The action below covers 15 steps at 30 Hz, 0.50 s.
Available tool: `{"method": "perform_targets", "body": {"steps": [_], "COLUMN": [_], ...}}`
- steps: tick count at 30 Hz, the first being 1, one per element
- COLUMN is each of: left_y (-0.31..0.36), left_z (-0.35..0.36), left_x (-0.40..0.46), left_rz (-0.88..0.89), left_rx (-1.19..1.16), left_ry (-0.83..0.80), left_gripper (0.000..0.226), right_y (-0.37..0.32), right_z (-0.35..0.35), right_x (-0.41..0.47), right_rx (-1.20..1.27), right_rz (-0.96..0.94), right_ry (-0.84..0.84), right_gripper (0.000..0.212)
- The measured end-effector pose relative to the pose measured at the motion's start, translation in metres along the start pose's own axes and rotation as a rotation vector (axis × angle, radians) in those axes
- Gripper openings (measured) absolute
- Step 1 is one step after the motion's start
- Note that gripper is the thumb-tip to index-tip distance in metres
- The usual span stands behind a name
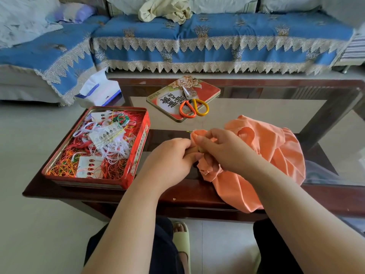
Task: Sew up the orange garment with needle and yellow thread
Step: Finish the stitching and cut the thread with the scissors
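I'm seeing both hands working at the near edge of the glass-topped table (pixel 256 107). The right hand (pixel 223 149) is gripping a bunched edge of the orange garment (pixel 276 151), fingers curled round the cloth. The left hand (pixel 169 157) is meeting it from the left, fingertips pinched together against the same fold. I can't tell whether it's pinching the needle or only cloth; the needle itself isn't resolving for me. A short bit of yellow thread (pixel 189 131) is sticking out just left of the top of the fold.

The rest of the garment is lying crumpled on the table to the right of the hands, with part of it hanging over the near edge.

Left of the hands, an open red tin (pixel 136 155) is sitting on the table, holding tangled threads and white thread cards. Behind the hands, the tin's lid (pixel 209 89) is lying flat, and the scissors (pixel 193 109) with orange and yellow handles are resting on it. A tissue pack (pixel 100 91) is standing at the far left corner. A sofa with a blue cover (pixel 217 30) is running along behind the table.
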<state>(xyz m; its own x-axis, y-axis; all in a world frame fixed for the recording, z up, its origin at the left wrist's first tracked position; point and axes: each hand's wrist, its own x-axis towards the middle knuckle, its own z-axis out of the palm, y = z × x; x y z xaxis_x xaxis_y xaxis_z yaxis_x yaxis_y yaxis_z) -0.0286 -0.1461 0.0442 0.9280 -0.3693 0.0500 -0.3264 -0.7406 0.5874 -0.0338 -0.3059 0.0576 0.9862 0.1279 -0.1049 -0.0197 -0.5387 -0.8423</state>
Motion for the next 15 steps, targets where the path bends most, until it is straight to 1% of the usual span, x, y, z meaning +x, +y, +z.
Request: {"method": "perform_targets", "body": {"steps": [1, 2, 4, 6, 7, 8, 10, 11, 12, 13, 15], "left_y": [-0.001, -0.003, -0.005, -0.006, -0.006, -0.005, -0.003, -0.002, -0.002, -0.001, -0.002], "left_z": [-0.001, -0.002, -0.004, -0.005, -0.005, -0.006, -0.006, -0.005, -0.004, -0.004, -0.004], "left_x": [0.000, 0.000, -0.001, -0.001, -0.001, -0.001, -0.001, -0.001, -0.001, -0.001, -0.001], "left_rz": [-0.011, -0.021, -0.034, -0.037, -0.035, -0.033, -0.014, -0.003, 0.004, 0.004, -0.011], "left_rx": [-0.013, -0.029, -0.059, -0.088, -0.096, -0.091, -0.044, -0.025, -0.013, -0.006, 0.005], "left_ry": [-0.015, -0.026, -0.040, -0.027, -0.006, 0.017, 0.048, 0.052, 0.052, 0.048, 0.037], "left_gripper": [0.019, 0.018, 0.018, 0.019, 0.019, 0.018, 0.016, 0.015, 0.014, 0.015, 0.018], "right_y": [0.002, 0.004, 0.008, 0.011, 0.010, 0.007, 0.004, 0.003, 0.003, 0.004, 0.007], "right_z": [-0.001, -0.003, -0.005, -0.005, -0.005, -0.004, 0.000, 0.002, 0.005, 0.008, 0.009], "right_x": [-0.001, -0.002, -0.002, -0.001, -0.002, -0.002, -0.002, -0.001, -0.001, 0.000, 0.001], "right_rx": [-0.013, -0.034, -0.101, -0.099, -0.041, 0.040, 0.155, 0.146, 0.098, 0.025, -0.099], "right_rz": [-0.040, -0.088, -0.221, -0.312, -0.307, -0.263, -0.112, -0.056, -0.041, -0.066, -0.149], "right_ry": [-0.011, -0.023, -0.009, 0.009, 0.011, 0.011, 0.030, 0.031, 0.035, 0.054, 0.101], "right_gripper": [0.016, 0.010, 0.014, 0.016, 0.013, 0.011, 0.037, 0.049, 0.054, 0.052, 0.032]}}
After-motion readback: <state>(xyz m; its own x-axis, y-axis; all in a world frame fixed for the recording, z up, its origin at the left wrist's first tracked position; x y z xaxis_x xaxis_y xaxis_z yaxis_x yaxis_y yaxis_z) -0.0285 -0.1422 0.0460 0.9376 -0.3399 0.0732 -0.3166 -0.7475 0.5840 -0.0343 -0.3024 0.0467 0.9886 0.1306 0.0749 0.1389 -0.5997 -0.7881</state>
